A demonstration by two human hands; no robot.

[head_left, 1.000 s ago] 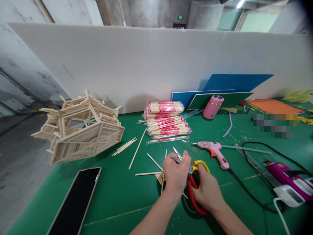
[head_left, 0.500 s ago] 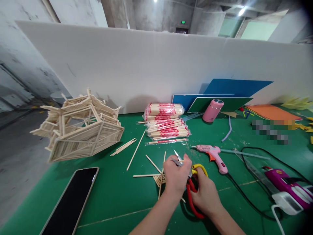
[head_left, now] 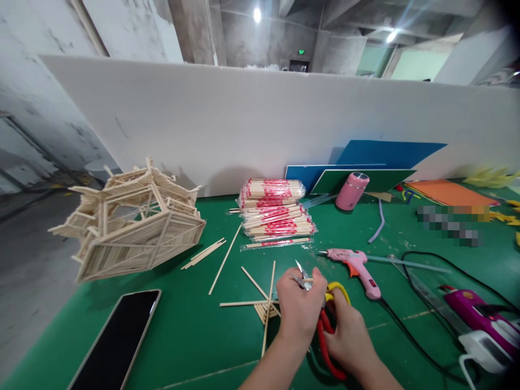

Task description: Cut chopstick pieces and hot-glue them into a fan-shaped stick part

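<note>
My left hand (head_left: 298,303) is closed, pinching a short, thin wooden stick (head_left: 308,280) between thumb and fingers. Right beside it, my right hand (head_left: 350,330) grips a pair of scissors (head_left: 323,341) by red and yellow handles. The parted blades reach past my left hand, with the stick at them; whether they touch it I cannot tell. Partly behind my left wrist lies a small framework of crossed sticks (head_left: 266,311) on the green table. Several loose sticks (head_left: 205,253) lie farther left.
A large stick-built model (head_left: 134,233) stands at left, above a phone (head_left: 116,341). Wrapped chopstick packs (head_left: 276,211) are stacked at centre back. To the right are a pink glue gun (head_left: 357,265), its black cord, a pink bottle (head_left: 352,191) and a purple power strip (head_left: 477,314). A white board (head_left: 203,119) rises behind.
The view has tilted up slightly, so the table things sit lower. Both hands have shifted a little to the right, with the scissors and stick still held.
</note>
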